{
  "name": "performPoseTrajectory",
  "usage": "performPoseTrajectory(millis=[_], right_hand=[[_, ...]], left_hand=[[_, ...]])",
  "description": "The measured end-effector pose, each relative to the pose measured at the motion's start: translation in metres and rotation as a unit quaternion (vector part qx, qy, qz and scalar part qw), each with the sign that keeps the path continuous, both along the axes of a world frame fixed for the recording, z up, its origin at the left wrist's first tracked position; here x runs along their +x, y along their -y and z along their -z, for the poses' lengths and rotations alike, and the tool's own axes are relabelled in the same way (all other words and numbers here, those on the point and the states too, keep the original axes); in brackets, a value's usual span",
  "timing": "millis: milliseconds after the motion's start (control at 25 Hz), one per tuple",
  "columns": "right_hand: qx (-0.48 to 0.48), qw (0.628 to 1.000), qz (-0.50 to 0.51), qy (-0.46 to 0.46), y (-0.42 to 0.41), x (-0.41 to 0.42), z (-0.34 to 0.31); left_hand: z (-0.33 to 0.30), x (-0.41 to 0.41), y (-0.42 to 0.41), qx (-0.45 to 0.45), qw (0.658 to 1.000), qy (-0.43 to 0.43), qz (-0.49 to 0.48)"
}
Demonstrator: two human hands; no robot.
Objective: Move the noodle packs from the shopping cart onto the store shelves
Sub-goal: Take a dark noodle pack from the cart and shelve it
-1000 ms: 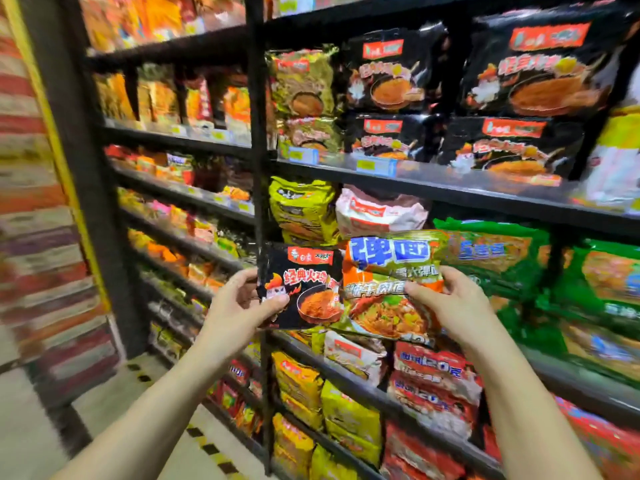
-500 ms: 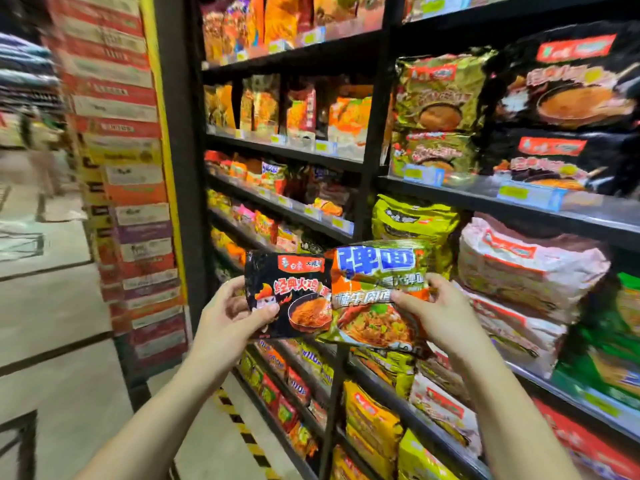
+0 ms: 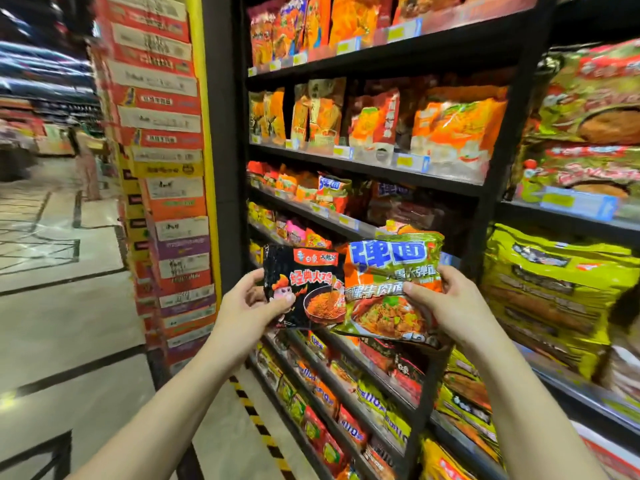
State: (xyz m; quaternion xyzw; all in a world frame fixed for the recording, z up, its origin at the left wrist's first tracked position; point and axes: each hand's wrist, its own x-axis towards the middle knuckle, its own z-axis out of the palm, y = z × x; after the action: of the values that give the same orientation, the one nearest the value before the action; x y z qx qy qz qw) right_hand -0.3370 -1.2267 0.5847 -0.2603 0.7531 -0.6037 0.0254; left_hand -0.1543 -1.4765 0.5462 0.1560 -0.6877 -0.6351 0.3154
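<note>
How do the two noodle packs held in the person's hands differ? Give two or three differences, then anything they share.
The black noodle pack is dark with red lettering; the green noodle pack is green and orange with blue lettering. The black pack is in the left hand, the green in the right hand. The green looks larger. Both picture noodles.

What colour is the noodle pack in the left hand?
Black, with red and orange print; the black noodle pack shows in the head view.
</note>
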Motion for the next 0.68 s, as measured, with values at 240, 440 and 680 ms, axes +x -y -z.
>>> performPoseTrajectory(millis=[240,440,680], right_hand=[[-0.005,0.999,-0.038,0.024,0.097,-0.063,0.007],[-0.026,0.998,-0.058,0.021,0.169,-0.140,0.006],[-0.022,0.999,0.020,-0.018,0.221,-0.237,-0.011]], left_hand=[[0.009,-0.052,0.082,0.014,1.000,-0.014,-0.023],[0.003,-0.129,0.149,-0.002,0.999,-0.018,-0.035],[-0.011,-0.234,0.226,-0.007,0.999,-0.039,-0.011]])
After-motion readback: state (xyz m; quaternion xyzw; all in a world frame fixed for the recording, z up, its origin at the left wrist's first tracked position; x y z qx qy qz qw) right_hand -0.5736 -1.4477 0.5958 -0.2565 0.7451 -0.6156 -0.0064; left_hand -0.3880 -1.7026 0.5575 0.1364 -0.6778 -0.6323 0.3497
